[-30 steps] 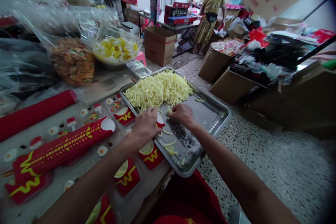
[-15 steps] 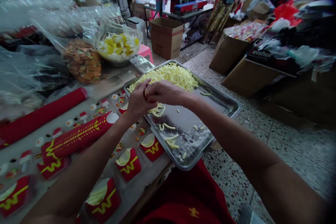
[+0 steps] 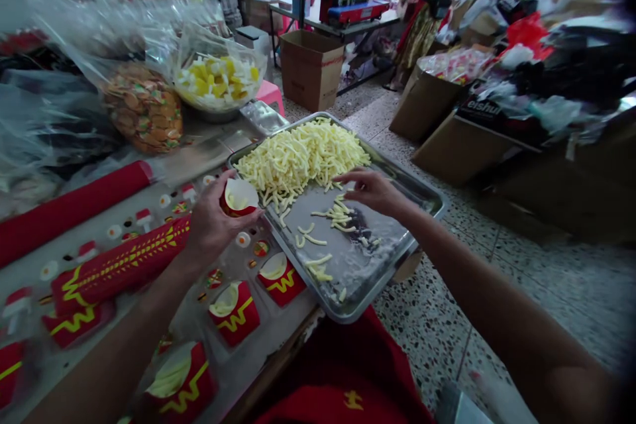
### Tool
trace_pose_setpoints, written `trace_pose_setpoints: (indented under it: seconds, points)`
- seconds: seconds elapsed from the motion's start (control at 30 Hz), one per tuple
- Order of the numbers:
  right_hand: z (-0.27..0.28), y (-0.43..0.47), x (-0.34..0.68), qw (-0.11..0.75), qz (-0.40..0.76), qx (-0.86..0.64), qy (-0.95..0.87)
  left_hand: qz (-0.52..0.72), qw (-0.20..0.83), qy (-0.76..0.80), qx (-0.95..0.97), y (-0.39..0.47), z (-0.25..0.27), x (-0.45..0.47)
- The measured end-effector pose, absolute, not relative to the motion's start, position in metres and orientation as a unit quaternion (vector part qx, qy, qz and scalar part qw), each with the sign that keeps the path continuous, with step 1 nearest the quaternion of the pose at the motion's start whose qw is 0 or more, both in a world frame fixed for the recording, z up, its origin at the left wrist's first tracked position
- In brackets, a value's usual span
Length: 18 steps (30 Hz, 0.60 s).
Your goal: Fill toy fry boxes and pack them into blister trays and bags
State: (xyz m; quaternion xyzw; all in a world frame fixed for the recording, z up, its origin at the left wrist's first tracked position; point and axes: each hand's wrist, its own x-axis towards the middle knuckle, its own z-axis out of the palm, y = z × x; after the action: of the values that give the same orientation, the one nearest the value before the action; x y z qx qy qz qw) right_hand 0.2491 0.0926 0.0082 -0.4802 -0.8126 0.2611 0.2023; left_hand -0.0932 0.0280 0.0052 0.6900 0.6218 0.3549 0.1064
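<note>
My left hand (image 3: 211,218) is wrapped round a small red carton (image 3: 239,197), its white inside tilted toward me with a pale piece in it. Over the metal tray (image 3: 392,278), my right hand (image 3: 375,192) is open, fingers apart and pointing left. Just below its fingertips lies a loose cluster of pale yellow fry-shaped sticks (image 3: 340,213). A large heap of the same sticks (image 3: 303,152) covers the tray's far end. Left of the tray, red cartons with yellow zigzags (image 3: 234,311) sit in clear moulded packs, pale sticks inside.
A stack of nested red cartons (image 3: 119,265) and a red roll (image 3: 74,212) lie at left. Behind them stand a bag of orange-brown discs (image 3: 144,106) and a bowl of yellow-and-white pieces (image 3: 218,83). Cardboard boxes (image 3: 311,73) stand on the floor; a person (image 3: 434,6) is farther back.
My hands were together over the tray and have parted. The left moved left with the carton, the right moved right and opened. A cluster of sticks now shows under the right hand.
</note>
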Motion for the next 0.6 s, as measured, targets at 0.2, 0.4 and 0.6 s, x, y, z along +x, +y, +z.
trace_pose_setpoints:
  seconds: [0.2, 0.4, 0.6]
  points:
    - [0.012, 0.076, 0.291, 0.147, 0.228, -0.536, -0.8, 0.372, 0.125, 0.594, 0.703, 0.03, 0.007, -0.073]
    - [0.006, 0.068, 0.293, 0.146, 0.155, -0.58, -0.786, 0.366, 0.089, 0.619, 0.689, 0.018, 0.015, -0.076]
    - [0.003, 0.059, 0.268, 0.091, 0.142, -0.488, -0.856, 0.338, 0.034, 0.594, 0.729, 0.007, 0.026, -0.058]
